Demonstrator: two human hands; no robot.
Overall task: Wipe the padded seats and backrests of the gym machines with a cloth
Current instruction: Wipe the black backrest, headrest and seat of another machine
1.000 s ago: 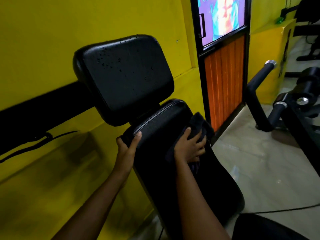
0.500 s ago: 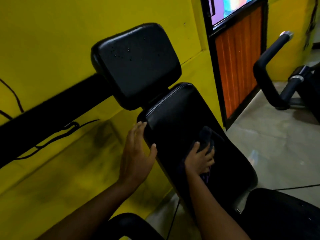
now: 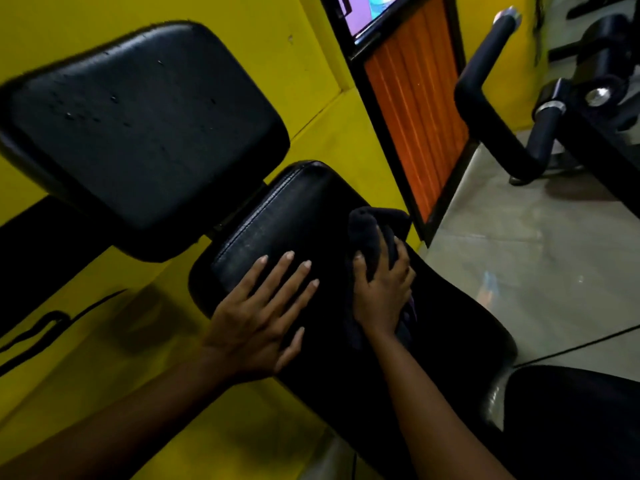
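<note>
We are working on the long backrest point(image 3: 284, 216) of this machine, below the headrest pad point(image 3: 138, 126) that carries beads of moisture. Our right hand point(image 3: 382, 289) is closed around a bunched dark cloth point(image 3: 370, 233), pressing it onto the right side of the backrest, where a fold of it rises above the fingers. Our left hand point(image 3: 258, 311) lies flat with fingers spread on the upper left part of the pad, holding nothing.

To do this stroke well, we judge it best to flatten the cloth under the palm rather than leave it balled, so more fabric meets the vinyl. We should run long overlapping passes from the stitched top seam down toward the seat point(image 3: 571, 417), following the pad's edges where sweat gathers. The left hand ought to shift off any patch before the cloth reaches it. The droplets on the headrest pad suggest it has not been wiped yet.
</note>
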